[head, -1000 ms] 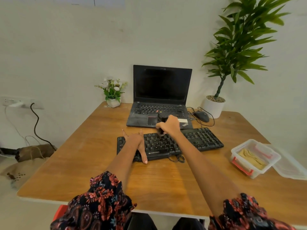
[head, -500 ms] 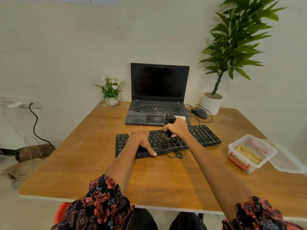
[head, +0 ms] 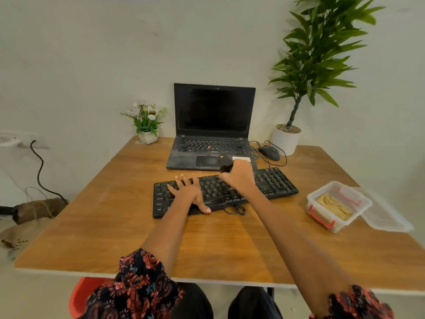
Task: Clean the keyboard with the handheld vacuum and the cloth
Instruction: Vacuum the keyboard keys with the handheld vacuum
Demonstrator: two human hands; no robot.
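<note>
We see a black keyboard (head: 271,183) flat mid-table, slightly angled, cable bunched at its near edge. Small black handheld vacuum (head: 225,166) sits over its far edge, mostly hidden. Tan cloth (head: 333,204) lies crumpled in the open container at right.

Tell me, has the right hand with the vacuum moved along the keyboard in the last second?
Yes. The right hand holding the handheld vacuum has shifted rightward along the keyboard, from above its left-centre keys toward the middle.

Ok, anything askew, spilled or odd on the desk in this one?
Mostly tidy. The keyboard lies slightly skewed to the table edge, its cable bunched in front. The container holding the cloth stands open, lid beside it. Dark specks lie on the floor at left.
</note>
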